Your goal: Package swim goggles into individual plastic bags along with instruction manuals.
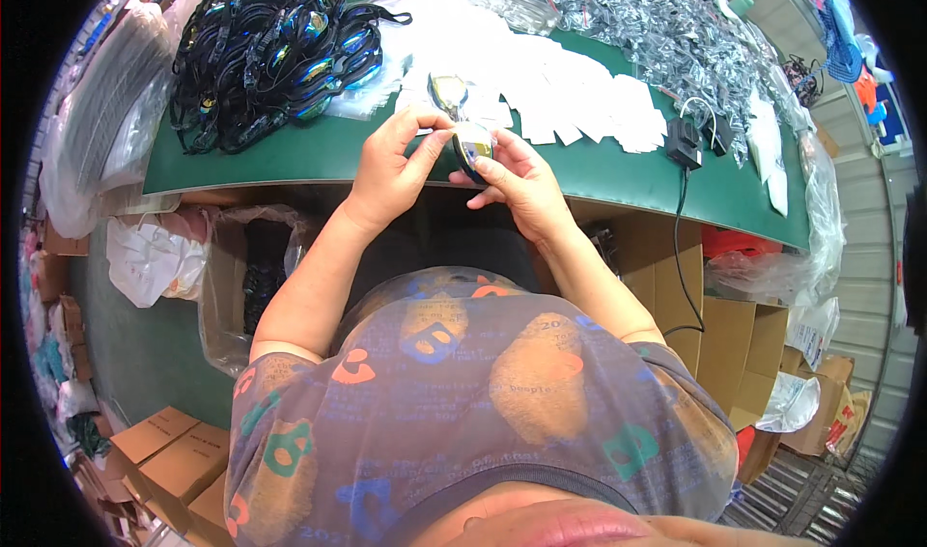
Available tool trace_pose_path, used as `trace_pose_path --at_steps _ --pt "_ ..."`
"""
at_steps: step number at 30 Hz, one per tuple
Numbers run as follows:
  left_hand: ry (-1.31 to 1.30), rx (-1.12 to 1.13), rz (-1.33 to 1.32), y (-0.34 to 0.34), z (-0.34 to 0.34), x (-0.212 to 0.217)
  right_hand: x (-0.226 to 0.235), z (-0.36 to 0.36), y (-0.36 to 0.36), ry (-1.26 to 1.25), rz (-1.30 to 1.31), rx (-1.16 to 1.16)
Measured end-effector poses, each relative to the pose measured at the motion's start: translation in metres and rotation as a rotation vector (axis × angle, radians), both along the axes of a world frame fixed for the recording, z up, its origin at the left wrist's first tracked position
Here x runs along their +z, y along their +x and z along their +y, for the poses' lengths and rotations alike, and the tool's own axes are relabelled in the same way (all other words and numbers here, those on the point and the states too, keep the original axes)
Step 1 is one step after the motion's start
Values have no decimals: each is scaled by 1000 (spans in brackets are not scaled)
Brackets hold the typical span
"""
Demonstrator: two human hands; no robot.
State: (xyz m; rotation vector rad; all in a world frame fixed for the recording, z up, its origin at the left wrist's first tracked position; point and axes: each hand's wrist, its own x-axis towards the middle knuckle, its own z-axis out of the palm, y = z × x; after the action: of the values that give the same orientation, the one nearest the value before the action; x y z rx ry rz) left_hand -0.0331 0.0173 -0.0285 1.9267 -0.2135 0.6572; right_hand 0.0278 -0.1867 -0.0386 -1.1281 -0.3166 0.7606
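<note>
At the near edge of the green table, I hold a pair of swim goggles [473, 148] with mirrored yellowish lenses between my two hands. My left hand [394, 166] pinches it with thumb and forefinger near the middle, between the two lenses. The thumb and fingers of my right hand [526, 182] close around the nearer lens. The other lens points away from me, over white cards. A heap of black-strapped goggles [275, 59] with shiny coloured lenses lies to the left. Flat white cards [555, 84] are spread just beyond my hands.
Crinkled clear plastic pouches [628, 30] are heaped at the far right of the green table [256, 168]. A black power adapter [684, 143] sits by the right edge, its cable hanging down. Open cardboard boxes [731, 354] stand below right; closed cartons [179, 460] are at lower left.
</note>
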Motion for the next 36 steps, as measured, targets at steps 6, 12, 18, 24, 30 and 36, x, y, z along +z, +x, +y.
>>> trace_pose_path --at_steps 6,12,18,24,30,36 --pt "-72 5 37 -2 -5 1 -4 7 -7 75 -64 -142" --pt "347 -78 -202 -5 -31 12 -29 24 -2 227 -112 -399" --pt "329 36 -207 4 -30 3 -18 23 -7 151 -172 -422" --pt "376 144 -260 7 -19 9 11 -6 11 -403 -1217 -535" --pt "-101 -127 25 -26 -17 31 72 -36 -18 -96 -450 -37" --pt "-793 -542 386 -64 -20 36 52 -34 -2 54 -1001 158"
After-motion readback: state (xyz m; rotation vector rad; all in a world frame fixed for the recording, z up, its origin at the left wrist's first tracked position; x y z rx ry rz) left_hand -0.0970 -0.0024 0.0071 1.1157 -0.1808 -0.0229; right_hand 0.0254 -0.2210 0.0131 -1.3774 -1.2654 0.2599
